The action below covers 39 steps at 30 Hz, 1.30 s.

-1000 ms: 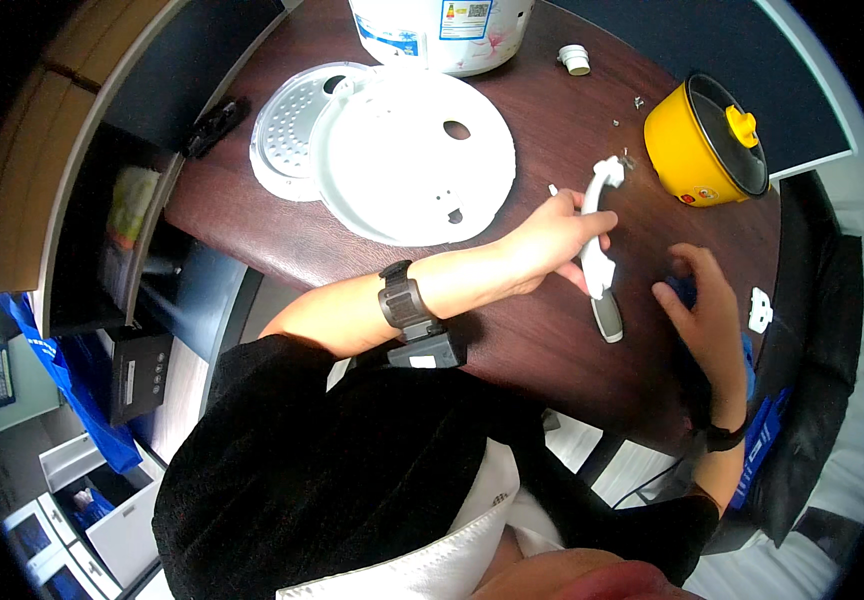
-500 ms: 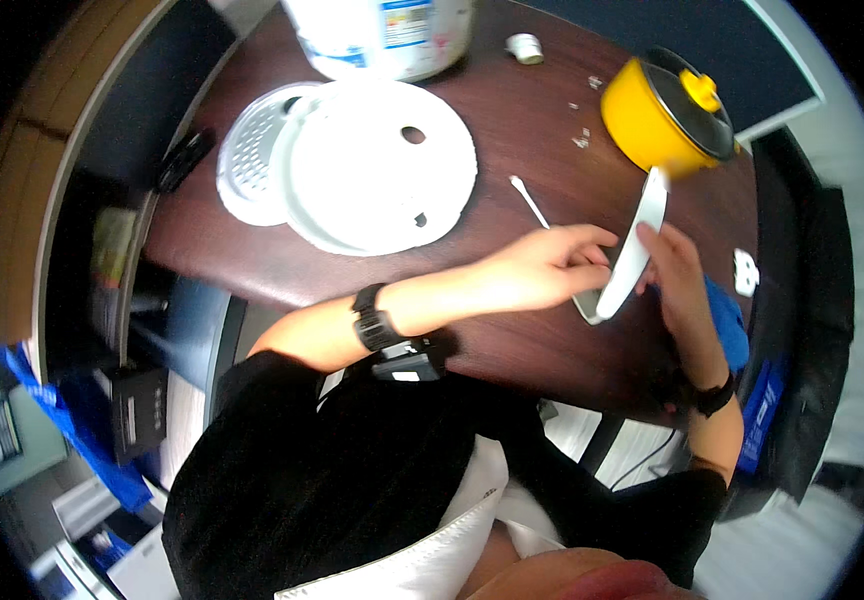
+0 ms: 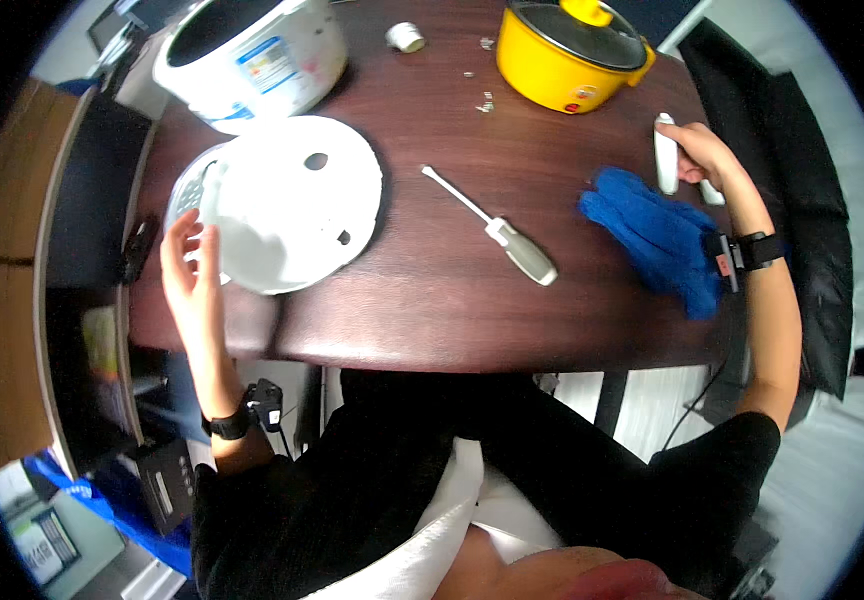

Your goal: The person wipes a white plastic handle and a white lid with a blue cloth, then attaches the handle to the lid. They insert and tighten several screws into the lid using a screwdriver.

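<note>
At the table's left side, my left hand (image 3: 194,285) has its fingers apart beside a round white plastic part (image 3: 287,215) with dark holes. Whether the fingertips touch it I cannot tell. A perforated white disc (image 3: 192,185) lies partly under that part. On the far right, my right hand (image 3: 707,155) pinches a slim, curved white plastic piece (image 3: 666,160), standing on edge at the tabletop. Another white piece (image 3: 712,192) shows under this hand. Between my hands lies a screwdriver (image 3: 522,252) with a grey and white handle, its tip pointing away to the left.
A blue cloth (image 3: 642,225) lies crumpled near my right wrist. Farther back stand a large white cooker body (image 3: 297,85) and a yellow pot (image 3: 542,75) with a glass lid. A small white roll (image 3: 405,38) and several tiny metal bits (image 3: 486,103) sit between them.
My right hand has carried the curved white piece to the table's right edge, beyond the blue cloth. My left hand has swung left to the round white part. The screwdriver is now uncovered.
</note>
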Motion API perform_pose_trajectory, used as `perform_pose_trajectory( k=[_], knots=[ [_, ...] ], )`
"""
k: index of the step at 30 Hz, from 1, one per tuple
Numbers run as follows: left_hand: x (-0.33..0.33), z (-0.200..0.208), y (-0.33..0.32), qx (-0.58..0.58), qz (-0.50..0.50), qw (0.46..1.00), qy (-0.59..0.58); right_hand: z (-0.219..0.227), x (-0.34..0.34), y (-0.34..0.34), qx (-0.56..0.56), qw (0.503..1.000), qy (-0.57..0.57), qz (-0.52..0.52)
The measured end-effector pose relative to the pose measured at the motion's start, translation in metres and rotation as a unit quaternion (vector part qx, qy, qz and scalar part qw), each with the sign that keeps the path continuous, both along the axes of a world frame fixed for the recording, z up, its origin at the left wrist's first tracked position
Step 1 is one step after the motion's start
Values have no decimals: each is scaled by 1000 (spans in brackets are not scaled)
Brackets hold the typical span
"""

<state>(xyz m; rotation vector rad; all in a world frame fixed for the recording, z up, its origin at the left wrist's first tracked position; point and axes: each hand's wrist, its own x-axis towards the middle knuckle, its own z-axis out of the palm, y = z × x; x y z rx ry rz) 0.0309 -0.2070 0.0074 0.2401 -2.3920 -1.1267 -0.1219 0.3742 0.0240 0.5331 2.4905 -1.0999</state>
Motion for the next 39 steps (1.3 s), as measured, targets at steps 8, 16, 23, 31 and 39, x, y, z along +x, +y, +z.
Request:
perform_pose_trajectory(
  k=[8, 16, 23, 31, 39],
  knots=[
    [-2, -36, -14, 163, -12, 985, -53, -18, -28, 5, 27, 999, -29, -21],
    [-17, -48, -30, 165, 53, 979, -108, -1, 90, -61, 327, 870, 257, 266],
    [-16, -26, -8, 464, 36, 884, -46, 0, 143, -87, 279, 887, 245, 275],
    [-29, 8, 35, 619, -105, 777, -36, -7, 139, -69, 262, 884, 285, 262],
    [-40, 23, 124, 606, -225, 754, -116, 80, 125, -103, 258, 794, 486, 257]
  ],
)
